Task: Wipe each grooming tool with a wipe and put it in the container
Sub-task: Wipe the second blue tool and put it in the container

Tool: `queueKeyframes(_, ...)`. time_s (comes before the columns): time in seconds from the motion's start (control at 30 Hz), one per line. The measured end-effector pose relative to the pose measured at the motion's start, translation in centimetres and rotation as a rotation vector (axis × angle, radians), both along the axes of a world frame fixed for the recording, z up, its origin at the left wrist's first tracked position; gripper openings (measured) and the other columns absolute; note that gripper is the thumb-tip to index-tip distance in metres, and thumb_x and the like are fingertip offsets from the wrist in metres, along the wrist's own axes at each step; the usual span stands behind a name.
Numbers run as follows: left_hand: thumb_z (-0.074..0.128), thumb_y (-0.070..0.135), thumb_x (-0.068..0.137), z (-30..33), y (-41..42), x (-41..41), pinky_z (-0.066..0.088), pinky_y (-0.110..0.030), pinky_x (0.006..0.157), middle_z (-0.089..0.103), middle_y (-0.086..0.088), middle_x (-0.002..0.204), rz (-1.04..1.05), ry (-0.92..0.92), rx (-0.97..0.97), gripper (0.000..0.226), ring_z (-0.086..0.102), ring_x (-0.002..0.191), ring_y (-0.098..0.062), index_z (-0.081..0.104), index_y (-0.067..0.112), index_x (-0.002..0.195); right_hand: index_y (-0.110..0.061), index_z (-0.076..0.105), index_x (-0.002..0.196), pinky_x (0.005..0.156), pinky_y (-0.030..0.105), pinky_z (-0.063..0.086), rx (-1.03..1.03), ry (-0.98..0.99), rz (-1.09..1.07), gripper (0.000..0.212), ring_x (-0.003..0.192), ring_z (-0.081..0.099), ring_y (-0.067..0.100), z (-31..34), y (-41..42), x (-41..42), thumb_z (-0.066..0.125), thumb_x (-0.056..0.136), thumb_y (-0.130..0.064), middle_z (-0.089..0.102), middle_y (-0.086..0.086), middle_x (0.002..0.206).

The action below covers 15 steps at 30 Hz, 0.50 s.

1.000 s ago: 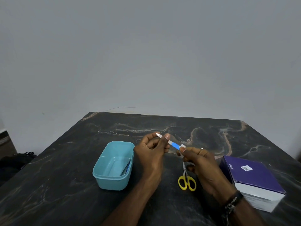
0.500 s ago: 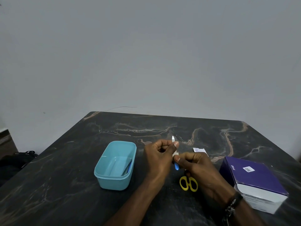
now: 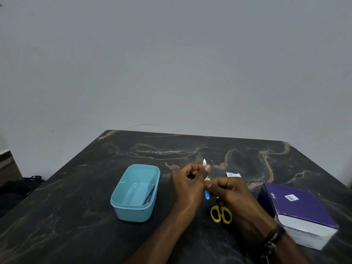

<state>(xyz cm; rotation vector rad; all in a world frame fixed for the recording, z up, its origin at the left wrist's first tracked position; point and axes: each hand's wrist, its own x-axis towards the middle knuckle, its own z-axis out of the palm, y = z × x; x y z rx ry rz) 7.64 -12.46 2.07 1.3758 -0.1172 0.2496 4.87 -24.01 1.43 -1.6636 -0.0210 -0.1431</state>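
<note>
The table (image 3: pixel 76 197) is showing a dark stone-like marbled top with tan veins and a dull, faintly reflective finish. The light-blue container (image 3: pixel 134 210) is looking like smooth, semi-matt plastic, and the scissors (image 3: pixel 221 214) are showing glossy yellow plastic handle loops. The purple box (image 3: pixel 302 208) is looking like smooth printed cardboard with white sides, while the small sachet (image 3: pixel 233 175) beyond the hands is appearing as thin white paper or foil.

one container (image 3: pixel 135 193), one scissors (image 3: pixel 221 214), one box (image 3: pixel 299 212)
</note>
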Motion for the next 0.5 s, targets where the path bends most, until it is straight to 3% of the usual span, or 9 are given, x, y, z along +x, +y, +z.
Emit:
queueKeyframes(0.2, 0.078, 0.016, 0.078, 0.26, 0.59, 0.6, 0.056, -0.023, 0.058, 0.07, 0.008, 0.061, 0.148, -0.037, 0.002, 0.019, 0.065, 0.059, -0.003, 0.069, 0.03, 0.068, -0.004, 0.077, 0.076, 0.05, 0.017, 0.036, -0.057, 0.11, 0.12, 0.016, 0.059, 0.053, 0.008, 0.12, 0.08, -0.28, 0.071, 0.082, -0.017, 0.07, 0.01, 0.072)
queueKeyframes(0.27, 0.077, 0.015, 0.079, 0.24, 0.52, 0.47, 0.055, -0.023, 0.056, 0.069, 0.006, 0.059, 0.124, -0.039, 0.02, 0.018, 0.064, 0.057, -0.004, 0.07, 0.027, 0.068, -0.003, 0.077, 0.074, 0.05, 0.016, 0.037, -0.031, 0.08, 0.081, 0.016, 0.058, 0.054, 0.011, 0.23, 0.09, -0.28, 0.07, 0.083, -0.015, 0.071, 0.01, 0.07)
queueKeyframes(0.37, 0.074, 0.005, 0.081, 0.21, -0.03, -0.13, 0.051, -0.019, 0.049, 0.066, 0.004, 0.053, 0.003, -0.051, 0.007, 0.012, 0.06, 0.049, -0.003, 0.071, 0.013, 0.071, -0.004, 0.077, 0.075, 0.052, 0.026, 0.033, 0.009, 0.008, 0.004, 0.019, 0.067, 0.045, 0.027, 0.25, -0.19, -0.1, 0.068, 0.085, -0.018, 0.067, 0.024, 0.075)
queueKeyframes(0.5, 0.074, 0.005, 0.08, 0.06, -0.11, -0.21, 0.052, -0.02, 0.05, 0.067, 0.003, 0.055, -0.01, -0.037, 0.011, 0.012, 0.062, 0.049, -0.003, 0.072, 0.013, 0.071, -0.004, 0.076, 0.076, 0.05, 0.022, 0.034, 0.005, 0.014, 0.007, 0.019, 0.065, 0.049, 0.02, 0.24, -0.26, -0.12, 0.067, 0.085, -0.017, 0.065, 0.02, 0.073)
